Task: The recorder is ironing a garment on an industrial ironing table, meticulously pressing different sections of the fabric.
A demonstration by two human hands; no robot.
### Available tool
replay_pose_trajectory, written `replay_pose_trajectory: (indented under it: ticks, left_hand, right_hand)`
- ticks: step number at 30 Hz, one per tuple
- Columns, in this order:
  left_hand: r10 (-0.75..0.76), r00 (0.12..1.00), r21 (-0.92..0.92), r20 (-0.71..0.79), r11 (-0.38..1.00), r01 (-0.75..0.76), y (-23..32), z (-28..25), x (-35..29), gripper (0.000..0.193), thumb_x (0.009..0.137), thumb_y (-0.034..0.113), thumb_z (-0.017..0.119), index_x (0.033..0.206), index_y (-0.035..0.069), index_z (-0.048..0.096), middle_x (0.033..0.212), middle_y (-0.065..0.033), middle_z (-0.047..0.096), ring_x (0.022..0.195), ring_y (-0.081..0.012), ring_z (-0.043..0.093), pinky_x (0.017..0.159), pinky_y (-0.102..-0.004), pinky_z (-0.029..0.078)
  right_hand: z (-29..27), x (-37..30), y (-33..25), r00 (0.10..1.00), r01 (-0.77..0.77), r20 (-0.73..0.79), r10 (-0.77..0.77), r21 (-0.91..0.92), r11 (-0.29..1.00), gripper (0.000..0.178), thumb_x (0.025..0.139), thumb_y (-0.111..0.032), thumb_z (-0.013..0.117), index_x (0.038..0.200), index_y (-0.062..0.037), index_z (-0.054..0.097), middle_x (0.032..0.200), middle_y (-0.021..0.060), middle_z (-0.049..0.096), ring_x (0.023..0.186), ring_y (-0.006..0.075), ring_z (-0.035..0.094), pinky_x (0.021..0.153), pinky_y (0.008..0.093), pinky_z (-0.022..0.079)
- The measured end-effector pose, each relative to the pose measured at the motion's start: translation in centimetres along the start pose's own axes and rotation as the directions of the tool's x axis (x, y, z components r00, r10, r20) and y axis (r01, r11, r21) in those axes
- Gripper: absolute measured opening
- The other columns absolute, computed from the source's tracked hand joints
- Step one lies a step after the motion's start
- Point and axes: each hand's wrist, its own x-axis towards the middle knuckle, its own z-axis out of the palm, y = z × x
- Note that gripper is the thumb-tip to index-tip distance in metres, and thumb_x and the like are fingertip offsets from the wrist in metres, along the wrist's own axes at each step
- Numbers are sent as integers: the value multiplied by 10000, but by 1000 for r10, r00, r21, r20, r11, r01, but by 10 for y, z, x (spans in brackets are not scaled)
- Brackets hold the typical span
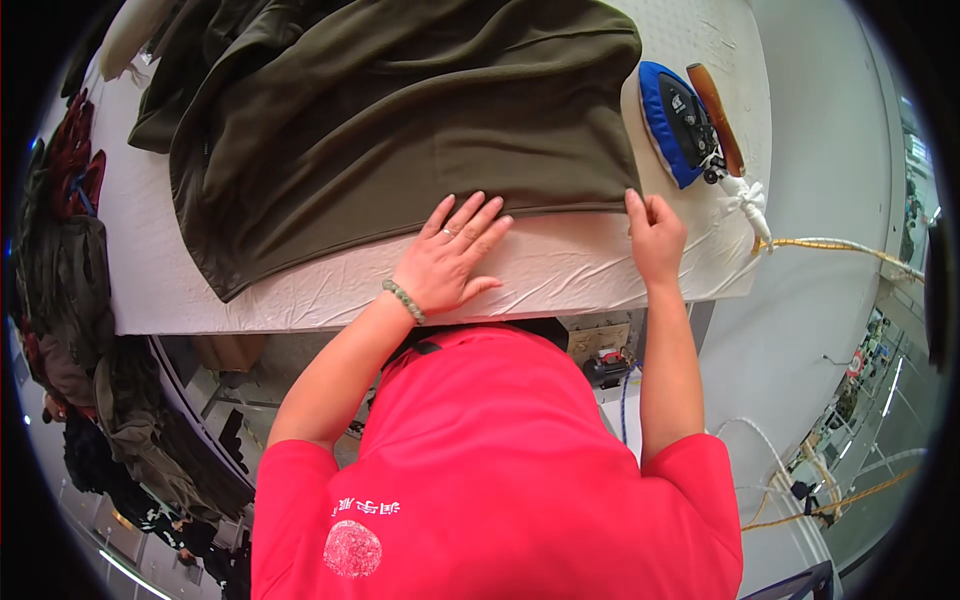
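A dark olive garment lies spread over the white-covered ironing table, its near edge running across in front of me. My left hand rests flat with fingers spread, the fingertips on that near edge and the palm over the white cover. At the garment's near right corner, my right hand is closed, with thumb and forefinger pinching the fabric. An iron with a blue base rim and a brown wooden handle stands just beyond my right hand, right of the garment.
White cloth is tied round the iron's cord, which leads off to the right. Several dark garments hang along the table's left side. Beneath the table sits a small black and red device. Loose hoses hang at lower right.
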Motion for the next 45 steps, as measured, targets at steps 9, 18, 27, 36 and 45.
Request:
replay_pose_trajectory:
  ticks: [9, 18, 27, 36, 45]
  left_hand:
    - [-55, 996, 101, 66, 994, 48, 58, 47, 83, 823, 958, 546, 554, 1568, 30, 357, 1665, -123, 297, 1561, -282, 219, 1278, -459, 126]
    - [65, 994, 114, 82, 991, -74, 83, 78, 142, 786, 996, 562, 470, 1585, 60, 336, 1677, -89, 279, 1571, -252, 189, 1284, -452, 94]
    - [-377, 909, 290, -179, 863, 415, 2, -11, -38, 738, 948, 330, 658, 1569, 51, 374, 1635, -138, 359, 1534, -314, 294, 1263, -497, 160]
    - [-602, 11, -147, -799, 212, 966, -149, -90, -241, 470, 988, 338, 684, 1318, 17, 591, 1229, -231, 638, 1133, -308, 647, 992, -418, 514]
    - [-985, 137, -832, -109, 166, 530, -150, -100, -271, 345, 1023, 360, 643, 833, 77, 588, 640, -59, 624, 486, -169, 543, 461, -324, 445]
  right_hand:
    - [-28, 20, -1, 981, 189, 108, -164, -295, 937, 210, 942, -238, 726, 914, -36, 676, 782, 94, 677, 709, 268, 648, 671, 392, 509]
    - [-73, 126, -7, 884, 239, -133, -448, -694, 679, 396, 968, -267, 662, 1311, -80, 597, 1143, 123, 700, 1046, 370, 664, 886, 468, 524]
    - [-117, 60, -9, 949, 18, 286, 135, -474, 880, 458, 924, -287, 723, 1313, -78, 601, 1088, 194, 718, 937, 398, 704, 794, 467, 551]
    - [-79, -15, -10, 979, 149, 180, -96, -307, 940, 427, 877, -278, 789, 1243, -99, 664, 999, 213, 731, 882, 381, 723, 755, 417, 558]
    - [73, -86, -157, 891, 362, 426, -159, -452, 815, 386, 853, -267, 777, 1184, -97, 672, 950, 207, 732, 884, 417, 703, 777, 486, 568]
